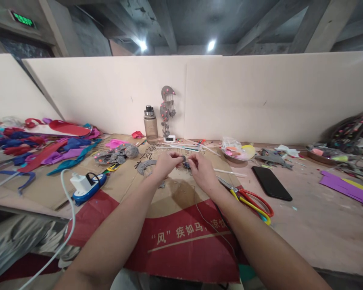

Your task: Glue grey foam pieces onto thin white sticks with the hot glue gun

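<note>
Over the cardboard, my left hand point(167, 164) and my right hand point(203, 172) meet with fingertips pinched. Both grip a small dark grey piece point(184, 161), mostly hidden by the fingers, so its exact kind is unclear. A thin thread point(203, 217) trails across the red printed part of the cardboard below my right hand. Left of my left hand lies a grey crescent-shaped piece point(145, 166). Beyond it sit a grey yarn ball point(132, 151) and a heap of grey pieces with pink dots point(110, 156). Scissors with red handles point(255, 200) rest beside my right forearm.
A bottle point(151, 128) and a hanging grey crescent ornament point(168, 93) stand against the white partition point(254, 92). A black phone point(271, 183) lies at right, a power strip point(89, 192) at left. Coloured cloth strips point(53, 151) pile up far left; a filled bowl point(237, 158) stands behind.
</note>
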The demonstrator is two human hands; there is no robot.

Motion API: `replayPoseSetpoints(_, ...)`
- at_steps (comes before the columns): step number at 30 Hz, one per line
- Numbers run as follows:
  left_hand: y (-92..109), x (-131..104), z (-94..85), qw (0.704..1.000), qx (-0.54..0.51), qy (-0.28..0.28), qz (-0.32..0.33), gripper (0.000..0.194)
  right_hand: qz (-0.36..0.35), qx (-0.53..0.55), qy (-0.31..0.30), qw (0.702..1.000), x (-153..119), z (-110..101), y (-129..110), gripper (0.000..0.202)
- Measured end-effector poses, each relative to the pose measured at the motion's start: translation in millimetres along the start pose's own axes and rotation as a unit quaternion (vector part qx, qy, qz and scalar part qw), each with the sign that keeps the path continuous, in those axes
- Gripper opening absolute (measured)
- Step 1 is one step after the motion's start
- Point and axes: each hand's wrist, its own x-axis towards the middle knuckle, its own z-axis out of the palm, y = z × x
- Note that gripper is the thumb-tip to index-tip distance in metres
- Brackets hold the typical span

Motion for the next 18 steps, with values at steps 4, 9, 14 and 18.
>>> replayPoseSetpoints(4,4.5,0.2,2.5,0.991,-0.123,0.013,-0.041,0.015,0.04,0.058,0.007,0.997,-1.3,3.7,-2.2,0.015)
replayPoseSetpoints(9,9.5,-3.1,7.2,0.982,-0.179,0.007,-0.059,0.02,0.116,0.137,0.019,0.984,-0.4,6.5,-4.9,0.019)
replayPoseSetpoints(14,4.4,-3.4,8.8,0.991,-0.131,0.024,-0.027,0.019,0.166,0.189,0.032,0.967,2.0,10.9,-1.0,0.022)
replayPoseSetpoints(18,3.8,-3.2,11.1,0.99,-0.138,0.023,-0.018,0.018,0.193,0.207,0.037,0.958,4.6,16.5,5.8,0.028)
